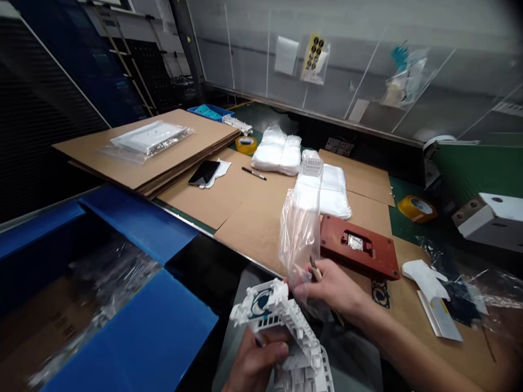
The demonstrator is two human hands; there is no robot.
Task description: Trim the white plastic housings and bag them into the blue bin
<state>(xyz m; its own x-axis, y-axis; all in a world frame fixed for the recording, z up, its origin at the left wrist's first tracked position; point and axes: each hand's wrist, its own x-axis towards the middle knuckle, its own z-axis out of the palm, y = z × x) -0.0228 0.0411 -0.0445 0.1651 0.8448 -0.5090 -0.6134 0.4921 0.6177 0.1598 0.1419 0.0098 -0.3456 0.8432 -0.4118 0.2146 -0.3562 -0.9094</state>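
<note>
My left hand (pixel 254 360) is wrapped round a white plastic part (pixel 304 333) with ribbed, stepped edges and slots. On the part's upper end sits a dark square piece (pixel 260 302) with a pale curved pattern. Just right of it, my right hand (pixel 333 286) pinches the near end of a long clear plastic bag (pixel 300 234). A slim pointed tool (pixel 315 269) also lies in the right hand, its exact kind unclear. The bag stretches away over stacked clear bags (pixel 335 190). Beside the right hand is a red fixture block (pixel 384 258) with a small square piece in its recess.
An open blue box (pixel 163 321) with clear plastic wrap stands at the left. Cardboard sheets (pixel 196 141) carry a bagged item. A phone (pixel 204 173), a pen (pixel 254 173) and tape rolls (pixel 417 209) lie on the bench. At right is a white glove (pixel 425 279).
</note>
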